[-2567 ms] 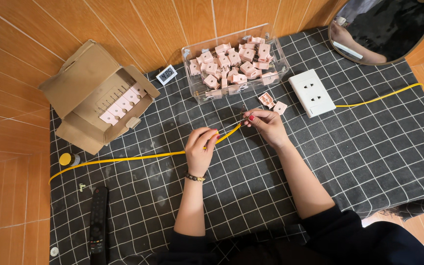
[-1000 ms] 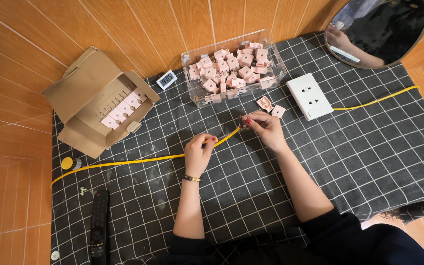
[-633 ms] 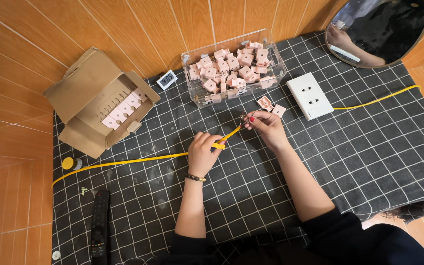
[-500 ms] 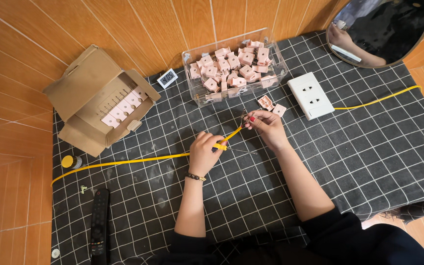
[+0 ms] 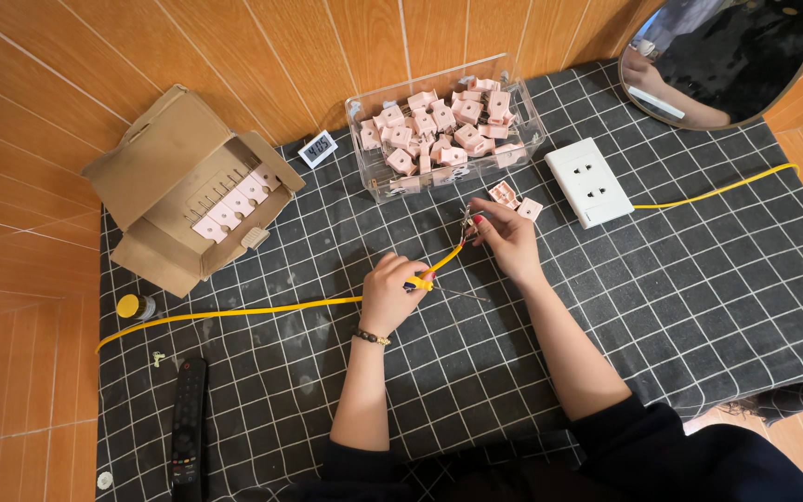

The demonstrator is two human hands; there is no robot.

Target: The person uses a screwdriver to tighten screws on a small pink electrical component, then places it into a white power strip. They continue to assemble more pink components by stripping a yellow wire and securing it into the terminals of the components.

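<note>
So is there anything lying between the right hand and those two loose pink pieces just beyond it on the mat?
Nothing visible does. The right hand pinches the stripped end of the yellow cable, and the two loose pink pieces lie just past its fingers, with only bare checked mat between. The left hand grips the cable further back, out of the way.

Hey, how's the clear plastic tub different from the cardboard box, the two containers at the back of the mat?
The clear plastic tub is see-through and holds a loose heap of pink parts; the cardboard box is opaque brown, with its pink pieces lined up in one row. The tub has no lid, while the box has open flaps. Both rest on the black checked mat, untouched by either hand.
</note>
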